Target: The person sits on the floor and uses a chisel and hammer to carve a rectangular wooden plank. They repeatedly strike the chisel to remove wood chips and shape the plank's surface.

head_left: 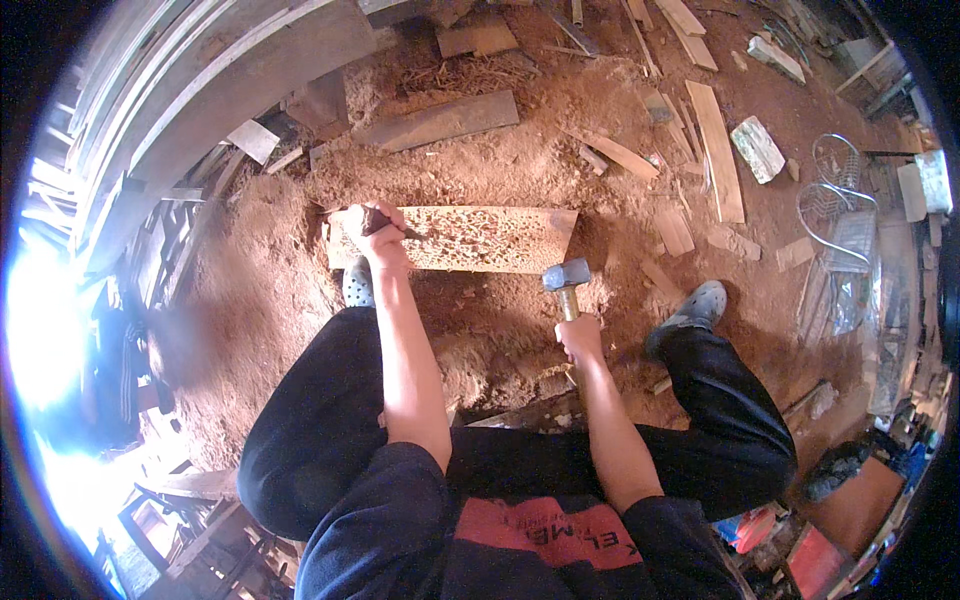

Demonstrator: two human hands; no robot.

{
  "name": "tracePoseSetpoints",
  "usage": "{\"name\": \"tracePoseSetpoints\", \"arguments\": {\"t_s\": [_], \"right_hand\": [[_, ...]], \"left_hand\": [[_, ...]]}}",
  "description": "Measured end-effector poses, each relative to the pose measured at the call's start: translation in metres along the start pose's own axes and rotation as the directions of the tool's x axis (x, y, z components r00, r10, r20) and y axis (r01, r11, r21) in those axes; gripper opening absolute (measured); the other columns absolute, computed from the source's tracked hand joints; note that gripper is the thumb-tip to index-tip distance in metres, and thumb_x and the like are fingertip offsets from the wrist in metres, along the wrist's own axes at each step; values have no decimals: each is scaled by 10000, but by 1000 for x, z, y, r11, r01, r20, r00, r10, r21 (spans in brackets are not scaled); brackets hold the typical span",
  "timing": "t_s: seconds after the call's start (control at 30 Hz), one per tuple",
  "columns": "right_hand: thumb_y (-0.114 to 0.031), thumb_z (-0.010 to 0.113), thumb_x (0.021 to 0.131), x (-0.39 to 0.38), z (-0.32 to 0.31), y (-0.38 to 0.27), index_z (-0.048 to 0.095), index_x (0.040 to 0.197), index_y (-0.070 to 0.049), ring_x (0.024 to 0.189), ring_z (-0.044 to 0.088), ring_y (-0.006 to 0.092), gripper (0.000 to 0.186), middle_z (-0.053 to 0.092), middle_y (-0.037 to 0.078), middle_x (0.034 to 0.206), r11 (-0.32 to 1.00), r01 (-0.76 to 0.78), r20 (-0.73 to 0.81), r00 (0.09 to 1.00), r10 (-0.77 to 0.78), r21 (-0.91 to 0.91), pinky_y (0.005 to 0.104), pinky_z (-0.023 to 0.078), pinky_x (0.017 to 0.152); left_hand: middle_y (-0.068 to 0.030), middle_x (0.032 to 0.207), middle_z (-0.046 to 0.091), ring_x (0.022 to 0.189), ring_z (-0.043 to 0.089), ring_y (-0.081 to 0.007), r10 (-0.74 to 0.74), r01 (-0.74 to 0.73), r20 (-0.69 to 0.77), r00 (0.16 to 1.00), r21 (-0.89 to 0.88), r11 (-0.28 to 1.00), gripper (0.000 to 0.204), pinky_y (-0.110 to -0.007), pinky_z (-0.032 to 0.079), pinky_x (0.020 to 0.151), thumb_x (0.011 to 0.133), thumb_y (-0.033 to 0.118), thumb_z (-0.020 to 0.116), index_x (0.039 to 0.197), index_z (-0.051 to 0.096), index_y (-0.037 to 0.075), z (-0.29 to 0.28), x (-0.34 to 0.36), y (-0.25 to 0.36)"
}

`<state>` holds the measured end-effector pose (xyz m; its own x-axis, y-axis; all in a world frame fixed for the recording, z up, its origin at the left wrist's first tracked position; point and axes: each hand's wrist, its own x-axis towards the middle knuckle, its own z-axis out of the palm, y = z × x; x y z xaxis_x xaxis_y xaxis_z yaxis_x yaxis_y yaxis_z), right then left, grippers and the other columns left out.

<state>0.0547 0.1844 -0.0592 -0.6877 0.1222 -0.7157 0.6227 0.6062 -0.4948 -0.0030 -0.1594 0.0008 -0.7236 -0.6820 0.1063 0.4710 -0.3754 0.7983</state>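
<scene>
A pale wooden board (545, 235) lies crosswise on the ground before me, its face covered with wood chips and carved texture. Over its left part, my left hand (376, 232) is closed round a dark chisel (410, 234), whose end points right along the board; the fingers hide most of the handle. Just off the board's near right edge, my right hand (581, 338) grips a hammer (567, 276) by its light handle. The grey metal head points away from me, apart from the chisel.
My feet in grey clogs (700, 303) flank the work. Loose planks (716, 150) and offcuts litter the reddish ground to the right, near a wire rack (838, 205). Behind the board is a wide plank (440, 121). Long boards (240, 85) are stacked at the far left.
</scene>
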Motion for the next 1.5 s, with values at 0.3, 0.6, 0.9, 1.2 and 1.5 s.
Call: {"name": "tracePoseSetpoints", "arguments": {"t_s": [0.3, 0.6, 0.9, 1.2, 1.5], "right_hand": [[-149, 579, 648, 8, 3, 12, 586, 628, 85, 474, 603, 338, 234, 572, 212, 523, 995, -8, -86, 996, -1, -100, 416, 494, 479], [-156, 632, 614, 19, 13, 26, 583, 638, 60, 570, 604, 343, 223, 586, 212, 594, 993, 40, -135, 989, -55, -109, 412, 484, 528], [10, 624, 655, -50, -49, -45, 523, 712, -25, 324, 414, 118, 122, 479, 39, 483, 833, 21, -95, 995, 38, 553, 270, 333, 296], [40, 514, 698, -189, -183, -171, 404, 708, -96, 343, 324, 73, 175, 349, -20, 486, 225, 867, -753, 497, -431, 444, 215, 309, 345], [-116, 658, 657, -71, -74, -49, 579, 622, 36, 495, 577, 211, 175, 595, 130, 559, 960, 256, -333, 920, -206, 112, 390, 446, 473]], "left_hand": [[-13, 666, 576, 627, 549, -132, -254, -4, 416, 873, 527, 850, 177, -270, 454, 579, 540, 22, 621, 713, 583, 21, 115, -76, -58], [-38, 672, 582, 618, 525, -135, -501, 91, 470, 727, 657, 748, 191, -271, 440, 593, 541, 51, 613, 732, 605, 41, 117, -93, -83], [-68, 705, 624, 656, 598, -174, -481, -48, 518, 707, 713, 699, 280, -309, 478, 626, 507, 108, 704, 781, 652, 76, 124, -105, -91], [-131, 751, 639, 725, 633, -302, -502, -74, 534, 681, 732, 677, 249, -363, 488, 644, 555, 178, 696, 778, 643, 83, 126, -100, -81], [-122, 780, 657, 724, 651, -229, -538, -89, 501, 678, 782, 616, 354, -329, 501, 660, 517, 168, 728, 851, 671, 67, 117, -108, -110]]}}
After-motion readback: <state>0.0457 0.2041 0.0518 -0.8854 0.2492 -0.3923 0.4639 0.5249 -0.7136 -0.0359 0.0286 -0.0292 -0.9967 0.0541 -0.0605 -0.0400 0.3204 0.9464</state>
